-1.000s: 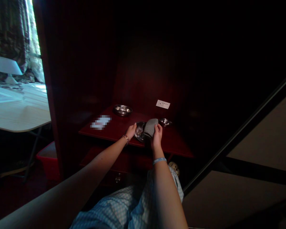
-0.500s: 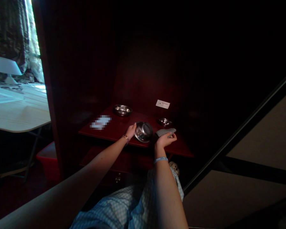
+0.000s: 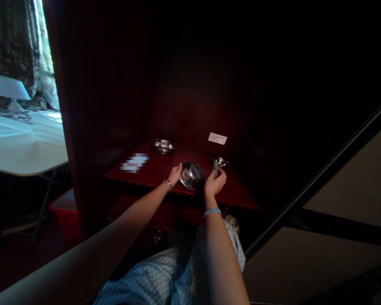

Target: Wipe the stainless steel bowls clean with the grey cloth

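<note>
My left hand (image 3: 175, 174) grips the rim of a shiny metal bowl (image 3: 192, 175) by its left side. The bowl is tilted with its base facing me, over the front part of a dark red desk (image 3: 146, 173). Just right of it, my right hand (image 3: 215, 183) is closed on a grey cloth (image 3: 216, 167), held upright and apart from the bowl. Behind the cloth a smaller metal bowl (image 3: 222, 161) sits on the desk, partly hidden. Another metal bowl (image 3: 164, 146), which looks stacked, stands at the back left.
A blurred-out pale item (image 3: 135, 162) lies on the desk's left side. On the back wall is a white socket plate (image 3: 217, 138). A dark panel (image 3: 66, 127) bounds the left, with a light table (image 3: 25, 152) and lamp (image 3: 11, 88) beyond. A red bin (image 3: 65, 218) stands below.
My right hand has turned and shifted slightly left, bringing the grey cloth from lying flat to upright and more bunched. The left hand and its bowl stay nearly still.
</note>
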The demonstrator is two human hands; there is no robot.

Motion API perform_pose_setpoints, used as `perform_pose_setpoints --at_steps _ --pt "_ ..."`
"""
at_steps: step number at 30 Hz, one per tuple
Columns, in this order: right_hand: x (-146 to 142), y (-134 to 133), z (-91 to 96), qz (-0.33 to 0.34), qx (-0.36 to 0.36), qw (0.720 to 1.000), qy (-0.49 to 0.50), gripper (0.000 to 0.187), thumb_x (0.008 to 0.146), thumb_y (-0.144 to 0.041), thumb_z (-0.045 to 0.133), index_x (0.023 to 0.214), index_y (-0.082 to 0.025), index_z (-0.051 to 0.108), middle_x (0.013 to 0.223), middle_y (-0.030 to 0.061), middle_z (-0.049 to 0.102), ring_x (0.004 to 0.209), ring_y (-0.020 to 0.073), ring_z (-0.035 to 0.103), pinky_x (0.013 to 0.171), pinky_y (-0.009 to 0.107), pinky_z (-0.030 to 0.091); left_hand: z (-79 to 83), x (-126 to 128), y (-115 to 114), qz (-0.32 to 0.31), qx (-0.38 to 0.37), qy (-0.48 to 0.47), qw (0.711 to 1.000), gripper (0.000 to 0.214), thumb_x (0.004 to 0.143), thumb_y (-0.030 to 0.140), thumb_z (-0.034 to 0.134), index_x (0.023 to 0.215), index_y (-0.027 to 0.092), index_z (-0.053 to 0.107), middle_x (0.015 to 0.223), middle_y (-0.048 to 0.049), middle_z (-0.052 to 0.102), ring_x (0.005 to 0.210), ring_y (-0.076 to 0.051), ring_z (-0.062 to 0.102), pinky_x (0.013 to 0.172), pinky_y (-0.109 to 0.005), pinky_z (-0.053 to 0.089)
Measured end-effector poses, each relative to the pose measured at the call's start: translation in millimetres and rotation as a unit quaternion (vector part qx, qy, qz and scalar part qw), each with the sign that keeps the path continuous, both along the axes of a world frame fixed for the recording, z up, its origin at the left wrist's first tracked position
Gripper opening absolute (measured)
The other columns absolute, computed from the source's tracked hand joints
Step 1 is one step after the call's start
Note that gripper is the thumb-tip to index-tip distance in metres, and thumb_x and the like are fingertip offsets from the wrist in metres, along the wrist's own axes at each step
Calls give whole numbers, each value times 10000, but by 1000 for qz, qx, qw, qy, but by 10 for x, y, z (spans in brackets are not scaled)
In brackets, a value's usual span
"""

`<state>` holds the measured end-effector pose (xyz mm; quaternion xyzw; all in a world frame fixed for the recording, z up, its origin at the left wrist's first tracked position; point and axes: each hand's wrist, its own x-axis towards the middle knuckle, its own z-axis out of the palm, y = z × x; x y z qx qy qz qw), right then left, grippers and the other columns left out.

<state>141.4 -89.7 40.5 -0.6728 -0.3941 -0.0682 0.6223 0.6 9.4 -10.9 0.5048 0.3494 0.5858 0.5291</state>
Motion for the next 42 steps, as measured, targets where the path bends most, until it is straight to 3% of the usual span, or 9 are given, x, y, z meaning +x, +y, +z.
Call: perform_pose_setpoints --at_steps 3,7,13,18,24,29,37,42 --pt "-132 -62 29 67 -24 992 -103 328 930 -332 385 1145 -190 588 1183 161 579 1150 308 477 950 429 376 -5 4 5 -1 0 -7 1000 494 855 586 533 685 138 651 675 -65 684 651 -176 611 678 -283 460" --pt "-233 -84 -3 151 -82 962 -214 264 922 -312 466 1091 -224 648 1134 123 608 1086 270 502 922 388 404 4 -5 6 4 -4 -4 1000 474 872 553 526 689 136 658 677 -69 687 645 -179 613 666 -281 456" --pt "-214 -55 12 186 -69 965 -170 287 926 -394 484 1002 -239 714 1063 82 634 1019 238 553 912 365 428 10 -26 18 12 0 2 1000 461 883 522 518 666 138 649 661 -67 678 628 -172 597 643 -271 439" --pt "-155 -23 14 235 -53 947 -213 334 906 -243 417 1090 -205 693 1080 101 620 1037 232 547 970 375 420 6 -23 24 18 -1 5 1000 478 873 551 516 648 147 634 628 -60 664 609 -170 587 621 -272 438" --pt "-180 -18 -34 195 -86 944 -252 373 910 -248 414 1205 -211 639 1240 122 596 1151 262 490 1025 444 378 15 -16 8 11 -1 6 1000 474 881 542 514 692 135 666 676 -79 697 628 -179 615 637 -279 454" --pt "-180 69 -134 249 -79 934 -242 456 957 -360 372 1346 -202 550 1408 111 540 1330 244 427 1137 463 284 15 -5 10 11 -7 -5 1000 465 870 549 536 728 131 685 713 -87 715 675 -192 639 684 -292 471" --pt "-113 208 -273 231 -61 955 -175 572 955 -497 330 1397 -191 524 1494 118 454 1456 247 272 1199 503 160 10 -21 19 -11 1 5 1000 452 875 531 528 710 137 678 709 -80 709 713 -199 649 743 -305 480" --pt "-103 230 -301 201 -97 967 -123 604 947 -516 337 1425 -178 485 1541 169 358 1425 299 329 1157 543 238 14 -19 11 -18 -1 6 1000 464 871 545 529 684 142 661 675 -67 694 670 -188 630 706 -296 470"
